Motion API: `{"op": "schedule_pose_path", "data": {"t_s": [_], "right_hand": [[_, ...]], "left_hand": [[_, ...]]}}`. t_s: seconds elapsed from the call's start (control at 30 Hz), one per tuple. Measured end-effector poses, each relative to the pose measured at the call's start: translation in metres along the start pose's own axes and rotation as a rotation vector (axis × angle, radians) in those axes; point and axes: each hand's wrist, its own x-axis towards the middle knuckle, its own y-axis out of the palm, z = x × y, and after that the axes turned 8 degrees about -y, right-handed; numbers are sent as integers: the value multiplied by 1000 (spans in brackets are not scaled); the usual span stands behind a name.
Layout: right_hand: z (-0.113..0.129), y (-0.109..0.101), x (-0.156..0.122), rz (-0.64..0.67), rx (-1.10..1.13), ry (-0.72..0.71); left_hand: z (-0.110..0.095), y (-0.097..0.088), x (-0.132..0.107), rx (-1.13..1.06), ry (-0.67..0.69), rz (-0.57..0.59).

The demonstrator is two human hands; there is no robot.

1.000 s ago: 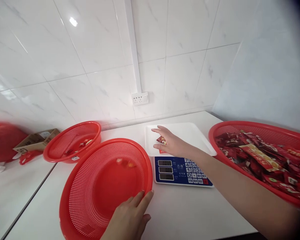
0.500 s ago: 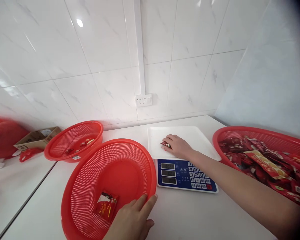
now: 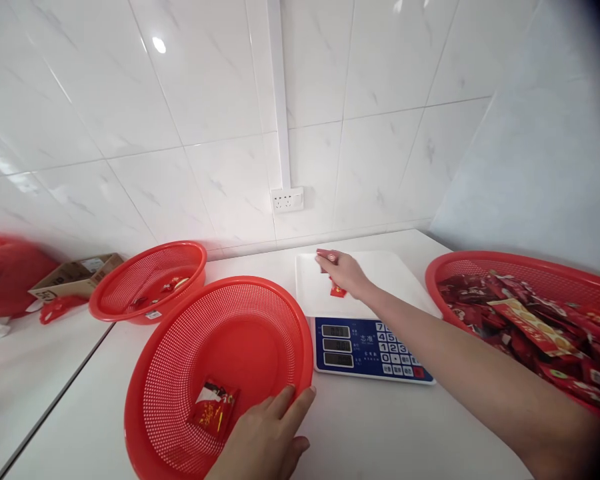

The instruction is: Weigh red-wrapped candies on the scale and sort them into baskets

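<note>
My left hand (image 3: 263, 437) is at the near right rim of a red perforated basket (image 3: 240, 283), with some fingers over the rim and the thumb outside it. Inside that basket lies a red snack packet (image 3: 213, 410) with gold print. Above the white pan (image 3: 390, 280) of a digital scale (image 3: 373, 350), my right hand (image 3: 347, 272) is closed on a small red packet (image 3: 325, 257). Just below those fingers another small red packet (image 3: 337, 290) lies on the pan, partly covered by the hand.
A large red basket (image 3: 440, 260) heaped with red packets stands at the right. Behind on the left sits another red basket (image 3: 100, 313) with a few packets. Beyond it are a cardboard box (image 3: 60, 290) and a red bag (image 3: 10, 280). A wall socket (image 3: 287, 199) is behind the scale.
My right hand has moved slightly away from me over the pan, lifting a packet and uncovering another one. The left hand stays at the basket rim.
</note>
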Motion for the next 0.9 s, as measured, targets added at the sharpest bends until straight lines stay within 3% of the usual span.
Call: {"op": "schedule_pose_path", "data": {"t_s": [0.07,0.13,0.23,0.33,0.4,0.47,0.6,0.67,0.77,0.9], "right_hand": [[37,10,-7,82,247,-16],[72,18,-17,294,464,-162],[96,22,-32,540,366,-456],[73,17,-32,478,48,-500],[41,9,-26,398,-182,-413],[7,1,-22,421,-362,-327],[-34,-14,-24,468,-395,-281],[-37,-16,-26,451,-388,-278],[-23,-15,-30,391,-365,-262],[20,-14,-49,391,40,-419]], "left_hand": [[-1,-2,0,-12,-2,1],[-1,-4,0,-26,-6,-1],[-1,-5,0,-41,-20,0],[-1,-5,0,-40,-11,7],[0,-5,0,-38,0,16],[0,-5,0,-40,5,21],[-1,-6,2,-31,2,17],[-3,-8,2,-32,-12,23],[-5,-12,0,-44,-27,34],[-10,-17,0,-57,-39,31]]}}
